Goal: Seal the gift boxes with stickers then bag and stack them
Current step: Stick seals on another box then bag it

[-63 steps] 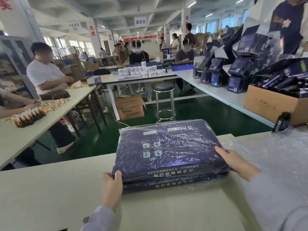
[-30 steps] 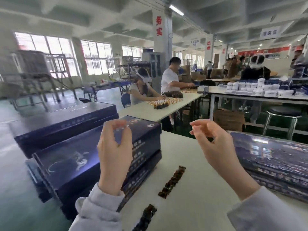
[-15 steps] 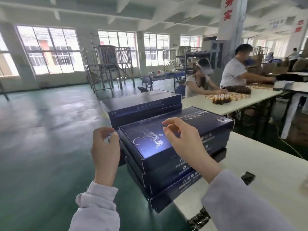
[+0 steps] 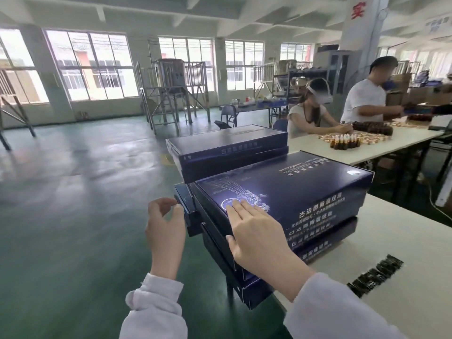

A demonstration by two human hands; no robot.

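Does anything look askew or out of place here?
Yes. The near stack of gift boxes is ragged: the lower boxes jut out past the top box, overhanging the table edge. The right hand rests flat on top.

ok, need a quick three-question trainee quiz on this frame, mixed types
1. True or false: the right hand lies flat on the top box of the near stack.
2. What lies on the table to the right of that stack? A) a dark strip B) scissors C) a tape roll
3. How many stacks of dark blue boxes are in view?

Key: 1 true. 2 A. 3 two: the near stack and the far stack behind it.
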